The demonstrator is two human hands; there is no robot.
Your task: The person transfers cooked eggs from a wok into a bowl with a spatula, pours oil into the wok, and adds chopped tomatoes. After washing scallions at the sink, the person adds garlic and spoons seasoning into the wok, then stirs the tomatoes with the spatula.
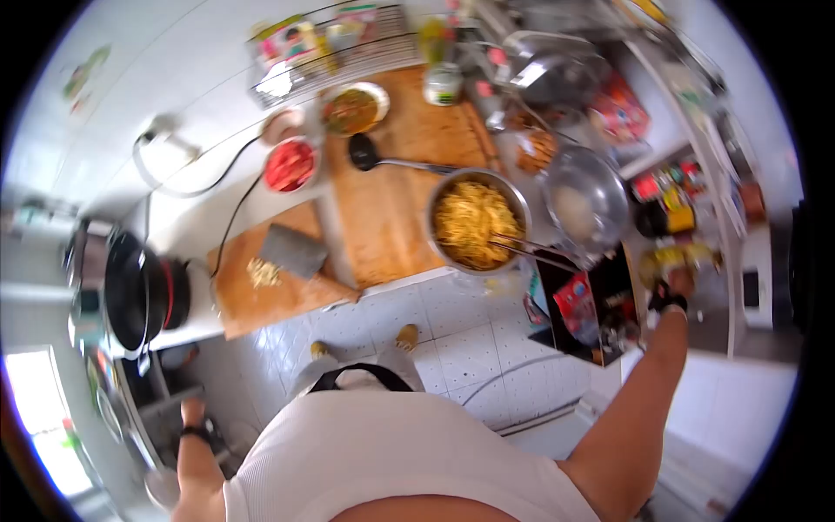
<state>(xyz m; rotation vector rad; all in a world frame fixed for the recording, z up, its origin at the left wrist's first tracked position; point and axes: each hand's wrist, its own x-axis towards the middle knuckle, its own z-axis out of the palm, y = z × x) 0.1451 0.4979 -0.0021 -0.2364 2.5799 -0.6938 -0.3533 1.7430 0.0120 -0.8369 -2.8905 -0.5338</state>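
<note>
My right hand [680,283] reaches out to the right shelf, at a yellowish bottle [652,265]. Blur hides whether its fingers are closed round the bottle. On the far left, my left hand [192,409] is beside a low open cabinet [161,396], its fingers too small and blurred to read. Between my arms, a steel pot [432,233] on the counter's front edge holds yellow shredded food [474,217], with chopsticks [539,250] resting in it. A steel bowl [613,196] stands to the pot's right.
A black ladle [364,152] lies on the large wooden board [391,235]. On the smaller board [243,304], a cleaver [294,250] rests beside chopped pale pieces [263,273]. A bowl of red food [290,165] and a black wok [130,291] stand left; an open dark drawer [557,335] juts out right.
</note>
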